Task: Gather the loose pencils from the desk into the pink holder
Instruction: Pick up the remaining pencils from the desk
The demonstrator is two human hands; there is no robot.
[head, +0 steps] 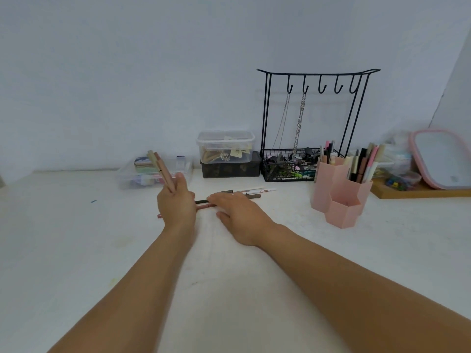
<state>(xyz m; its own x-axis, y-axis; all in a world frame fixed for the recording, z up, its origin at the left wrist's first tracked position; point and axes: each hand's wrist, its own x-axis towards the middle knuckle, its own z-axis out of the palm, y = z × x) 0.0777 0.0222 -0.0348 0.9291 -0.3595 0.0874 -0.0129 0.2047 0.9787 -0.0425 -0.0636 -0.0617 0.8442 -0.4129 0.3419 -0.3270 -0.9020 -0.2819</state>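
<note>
gripping slim pencil bundle (159, 166) w/ left hand (175, 202); right hand (239, 212) flat on loose pencils (244, 192).

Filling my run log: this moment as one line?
left hand: holds pencils | right hand: on desk pencils | pink holder: untouched

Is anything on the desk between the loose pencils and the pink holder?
Nothing visible. The loose pencils lie left of the pink holder, with only bare desk between them.

one head-worn wide-angle view looks forward and down, close over the desk (76, 250), facing the wall (127, 72).
</note>
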